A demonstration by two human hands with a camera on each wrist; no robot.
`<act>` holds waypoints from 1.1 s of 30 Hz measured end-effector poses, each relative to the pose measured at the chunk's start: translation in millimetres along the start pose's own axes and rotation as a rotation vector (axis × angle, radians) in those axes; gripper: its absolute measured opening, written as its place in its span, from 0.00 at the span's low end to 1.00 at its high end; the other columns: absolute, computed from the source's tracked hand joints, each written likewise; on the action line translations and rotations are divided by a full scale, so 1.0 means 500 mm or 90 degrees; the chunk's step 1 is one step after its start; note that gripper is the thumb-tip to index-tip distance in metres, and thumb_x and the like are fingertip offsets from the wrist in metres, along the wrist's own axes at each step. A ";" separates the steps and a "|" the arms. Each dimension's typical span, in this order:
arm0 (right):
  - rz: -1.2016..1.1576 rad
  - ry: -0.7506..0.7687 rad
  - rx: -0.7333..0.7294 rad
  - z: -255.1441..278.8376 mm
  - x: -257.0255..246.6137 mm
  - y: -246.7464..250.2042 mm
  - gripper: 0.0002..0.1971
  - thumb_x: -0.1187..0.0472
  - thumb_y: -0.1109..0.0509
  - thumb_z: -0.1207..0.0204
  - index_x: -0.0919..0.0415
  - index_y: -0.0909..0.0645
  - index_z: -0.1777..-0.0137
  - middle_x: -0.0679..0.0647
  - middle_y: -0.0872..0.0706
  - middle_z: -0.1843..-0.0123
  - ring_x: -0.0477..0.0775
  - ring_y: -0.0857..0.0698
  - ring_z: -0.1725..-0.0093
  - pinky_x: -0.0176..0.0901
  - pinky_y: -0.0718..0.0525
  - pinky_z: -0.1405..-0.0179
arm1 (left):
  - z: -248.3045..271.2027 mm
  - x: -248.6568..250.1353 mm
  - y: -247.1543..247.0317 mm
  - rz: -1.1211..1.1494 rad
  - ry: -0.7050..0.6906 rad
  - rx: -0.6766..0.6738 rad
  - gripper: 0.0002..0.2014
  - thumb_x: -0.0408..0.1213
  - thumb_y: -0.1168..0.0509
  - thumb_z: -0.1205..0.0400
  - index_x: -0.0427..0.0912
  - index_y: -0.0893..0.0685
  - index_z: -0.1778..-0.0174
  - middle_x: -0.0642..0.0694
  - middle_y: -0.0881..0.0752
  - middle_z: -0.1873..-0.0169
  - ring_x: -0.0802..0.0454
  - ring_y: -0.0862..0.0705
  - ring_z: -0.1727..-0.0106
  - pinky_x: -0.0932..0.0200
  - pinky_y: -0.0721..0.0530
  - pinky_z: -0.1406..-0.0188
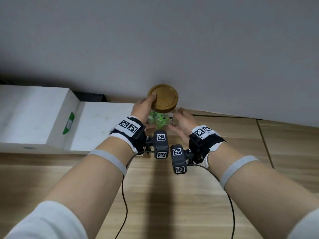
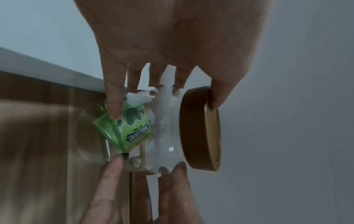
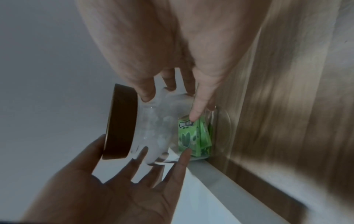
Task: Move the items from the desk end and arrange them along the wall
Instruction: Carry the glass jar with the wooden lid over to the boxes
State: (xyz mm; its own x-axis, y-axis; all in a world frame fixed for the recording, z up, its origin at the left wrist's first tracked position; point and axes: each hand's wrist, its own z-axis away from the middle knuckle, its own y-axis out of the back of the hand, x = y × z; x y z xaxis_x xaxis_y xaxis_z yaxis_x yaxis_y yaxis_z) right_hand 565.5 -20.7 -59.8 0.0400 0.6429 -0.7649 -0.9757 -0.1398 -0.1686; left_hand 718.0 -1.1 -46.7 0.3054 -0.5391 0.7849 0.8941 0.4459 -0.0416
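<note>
A clear glass jar (image 1: 158, 121) with a round wooden lid (image 1: 163, 98) stands on the wooden desk (image 1: 155, 195), close against the grey wall (image 1: 155, 40). Green Doublemint gum packs (image 2: 134, 128) lie inside at its bottom. My left hand (image 1: 144, 107) grips the jar from the left, thumb on the lid's rim (image 2: 201, 128) and fingers curled round the glass. My right hand (image 1: 183, 120) holds the glass (image 3: 159, 125) from the right, fingers wrapped on its side. The jar's base is partly hidden by my hands.
Two white boxes (image 1: 34, 114) lie along the wall at the left, one with a green label (image 1: 69, 123). A dark object (image 1: 89, 96) sits behind them. Wrist-camera cables (image 1: 124, 195) trail over the desk. A seam (image 1: 264, 144) crosses the desk at the right.
</note>
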 end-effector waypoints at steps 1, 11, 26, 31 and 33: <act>0.002 0.004 -0.002 -0.003 0.003 -0.004 0.21 0.62 0.34 0.17 0.64 0.31 0.25 0.58 0.18 0.35 0.60 0.15 0.37 0.46 0.12 0.48 | -0.001 -0.002 0.004 0.008 0.007 -0.001 0.32 0.59 0.30 0.23 0.47 0.23 0.26 0.46 0.23 0.36 0.40 0.25 0.37 0.30 0.11 0.51; -0.082 -0.054 0.031 0.052 0.013 0.054 0.09 0.56 0.29 0.20 0.54 0.22 0.42 0.57 0.20 0.33 0.62 0.15 0.39 0.61 0.13 0.41 | 0.081 -0.028 0.015 0.085 0.038 0.063 0.20 0.59 0.40 0.16 0.45 0.18 0.47 0.46 0.19 0.59 0.52 0.18 0.60 0.44 0.14 0.44; -0.156 0.092 0.076 0.424 0.003 0.541 0.20 0.52 0.34 0.17 0.59 0.22 0.29 0.60 0.16 0.32 0.59 0.18 0.34 0.54 0.19 0.33 | 0.407 -0.171 -0.446 0.013 0.043 -0.248 0.16 0.49 0.41 0.14 0.43 0.18 0.39 0.44 0.11 0.43 0.45 0.15 0.40 0.51 0.22 0.50; -0.203 0.157 0.143 0.616 0.021 0.843 0.18 0.54 0.34 0.17 0.61 0.20 0.31 0.62 0.14 0.37 0.60 0.15 0.37 0.54 0.19 0.35 | 0.600 -0.267 -0.741 0.010 0.017 -0.364 0.12 0.46 0.40 0.15 0.44 0.17 0.43 0.44 0.12 0.45 0.46 0.14 0.44 0.52 0.20 0.52; -0.221 0.189 0.192 0.692 0.031 0.969 0.17 0.54 0.33 0.18 0.61 0.19 0.33 0.60 0.13 0.43 0.57 0.14 0.44 0.50 0.17 0.44 | 0.684 -0.315 -0.863 -0.007 0.024 -0.421 0.12 0.46 0.39 0.15 0.44 0.17 0.44 0.44 0.12 0.46 0.46 0.13 0.46 0.52 0.19 0.52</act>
State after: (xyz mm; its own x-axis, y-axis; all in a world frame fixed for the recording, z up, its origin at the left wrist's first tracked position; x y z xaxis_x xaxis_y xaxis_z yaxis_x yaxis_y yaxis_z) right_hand 18.7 181.9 61.6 0.3868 0.3662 -0.8463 -0.9113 0.2922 -0.2901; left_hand 172.0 135.7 59.3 0.2957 -0.5708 0.7660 0.9063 -0.0858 -0.4138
